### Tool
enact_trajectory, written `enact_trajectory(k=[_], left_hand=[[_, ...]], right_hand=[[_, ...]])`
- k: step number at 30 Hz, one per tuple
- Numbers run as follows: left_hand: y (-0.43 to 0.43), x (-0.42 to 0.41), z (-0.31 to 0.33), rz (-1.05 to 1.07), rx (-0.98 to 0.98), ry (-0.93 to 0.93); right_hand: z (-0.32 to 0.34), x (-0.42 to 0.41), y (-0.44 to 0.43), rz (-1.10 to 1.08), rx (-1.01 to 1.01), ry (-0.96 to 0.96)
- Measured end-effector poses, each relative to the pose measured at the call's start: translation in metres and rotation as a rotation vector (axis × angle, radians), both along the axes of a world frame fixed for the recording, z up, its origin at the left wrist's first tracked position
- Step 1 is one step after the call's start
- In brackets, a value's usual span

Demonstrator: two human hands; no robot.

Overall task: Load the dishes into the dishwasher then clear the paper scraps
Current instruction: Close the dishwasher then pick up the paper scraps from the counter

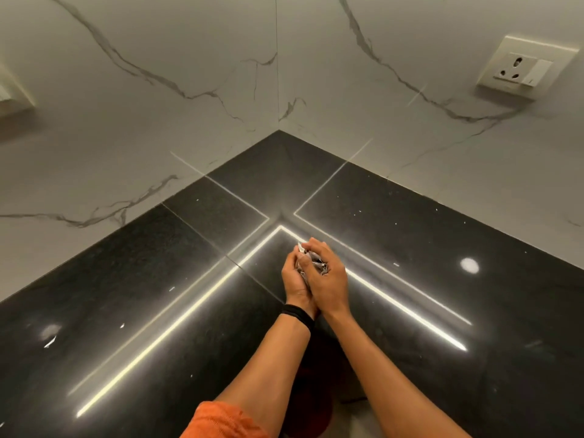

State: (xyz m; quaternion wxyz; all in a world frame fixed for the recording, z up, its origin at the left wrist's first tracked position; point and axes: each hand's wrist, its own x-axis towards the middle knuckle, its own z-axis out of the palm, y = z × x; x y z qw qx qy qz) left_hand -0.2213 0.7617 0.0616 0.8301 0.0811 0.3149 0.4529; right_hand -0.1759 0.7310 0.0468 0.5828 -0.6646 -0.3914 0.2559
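- Paper scraps [311, 262]: a crumpled wad sits pressed between my two hands above the black counter [410, 241], in front of the inside corner where the two marble walls [189, 74] meet.
- Left hand [295, 279]: cupped on the left side of the wad, fingers together and curled against it. A black band [298, 315] sits on that wrist.
- Right hand [328, 279]: laid over the wad from the right, fingers together and closed down on it. Only small white edges of paper show at the fingertips and between the palms.
- Stage, as I judge it: no dishes and no dishwasher are in view, so I take the work to be in the scrap-clearing part, with the scraps gathered and awaiting disposal.
- Risk 1: small pieces may slip out of the bottom of the cupped hands if either palm relaxes during the carry. Cause: the wad is loose, made of separate bits.
- Risk 2: pale flecks show on the counter to the left, near [50, 341], and further right. I cannot tell whether these are paper or reflections. If paper, leaving now would leave the job incomplete.
- Risk 3: no bin is in view; searching for one with both hands occupied invites a drop.
- Wall socket [521, 69]: well apart from the hands, no concern.
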Motion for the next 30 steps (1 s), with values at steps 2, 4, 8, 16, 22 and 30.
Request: enact_trajectory(k=[2, 4, 8, 16, 22, 30], left_hand=[[-0.025, -0.006, -0.001, 0.013, 0.001, 0.029], [-0.054, -0.011, -0.005, 0.029, -0.004, 0.042], [-0.117, -0.016, -0.019, 0.023, -0.032, 0.041], [-0.226, -0.039, -0.057, 0.079, -0.188, 0.093], [-0.259, -0.060, -0.087, 0.070, -0.266, 0.195], [-0.247, -0.074, -0.201, 0.079, -0.457, 0.279]], right_hand=[[-0.003, -0.006, -0.023, 0.010, 0.024, 0.026], [-0.007, -0.009, -0.052, 0.021, 0.035, 0.052], [-0.020, -0.016, -0.116, 0.041, 0.017, 0.101], [-0.056, -0.040, -0.228, 0.025, -0.060, 0.228], [-0.089, -0.062, -0.256, -0.001, -0.229, 0.281], [-0.203, -0.080, -0.246, -0.137, -0.418, 0.402]])
